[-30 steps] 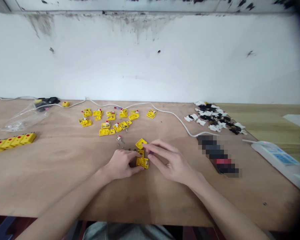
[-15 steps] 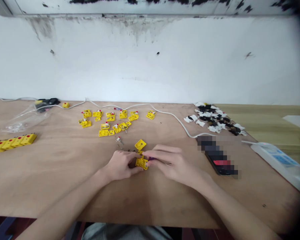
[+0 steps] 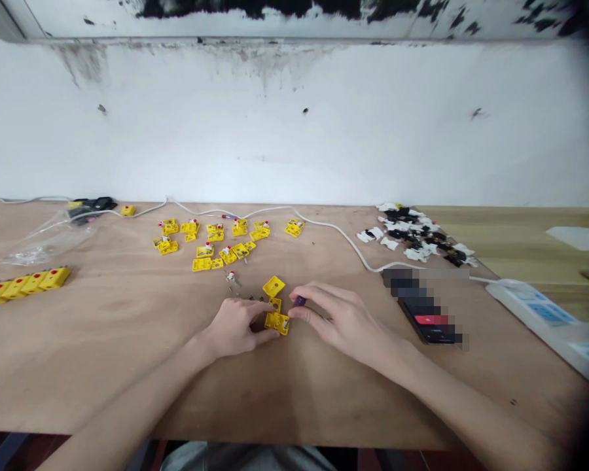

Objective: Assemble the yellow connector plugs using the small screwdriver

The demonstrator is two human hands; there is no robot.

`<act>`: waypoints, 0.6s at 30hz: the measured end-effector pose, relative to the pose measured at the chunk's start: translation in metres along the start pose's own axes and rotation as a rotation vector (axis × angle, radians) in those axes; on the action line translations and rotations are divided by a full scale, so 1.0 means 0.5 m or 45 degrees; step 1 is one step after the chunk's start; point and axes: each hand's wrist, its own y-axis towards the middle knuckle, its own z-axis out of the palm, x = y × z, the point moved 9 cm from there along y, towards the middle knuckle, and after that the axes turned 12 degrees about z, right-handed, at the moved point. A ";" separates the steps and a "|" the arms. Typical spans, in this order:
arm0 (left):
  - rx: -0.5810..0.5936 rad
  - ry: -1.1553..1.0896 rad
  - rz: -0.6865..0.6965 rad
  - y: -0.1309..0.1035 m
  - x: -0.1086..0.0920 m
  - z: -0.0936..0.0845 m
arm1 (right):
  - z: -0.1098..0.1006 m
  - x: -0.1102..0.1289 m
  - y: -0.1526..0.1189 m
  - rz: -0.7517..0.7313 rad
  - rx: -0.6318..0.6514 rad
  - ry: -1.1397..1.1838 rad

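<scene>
My left hand rests on the table with its fingers closed on the edge of a small yellow case. Just right of that case, my right hand pinches a small dark purple object, apart from the yellow parts. Another yellow piece lies tilted just beyond the fingers. Small screws and a white part with a red top lie beyond my left hand.
Several opened yellow cases lie farther back. A row of yellow boxes is at left, near a plastic bag. Black and white pieces, a phone, a white cable and a power strip are at right.
My right hand has drawn slightly back to the right from the yellow case, with the purple object still pinched. My left hand stays on the case. The view has shifted slightly.
</scene>
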 end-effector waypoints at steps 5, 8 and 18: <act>-0.006 -0.034 0.018 0.000 -0.005 -0.001 | 0.010 0.002 0.003 -0.062 0.096 0.143; -0.016 -0.021 0.012 -0.002 -0.003 0.001 | 0.007 0.003 0.005 -0.030 0.020 0.117; -0.010 0.047 -0.010 -0.004 -0.001 0.004 | -0.005 0.007 -0.002 0.031 -0.203 0.037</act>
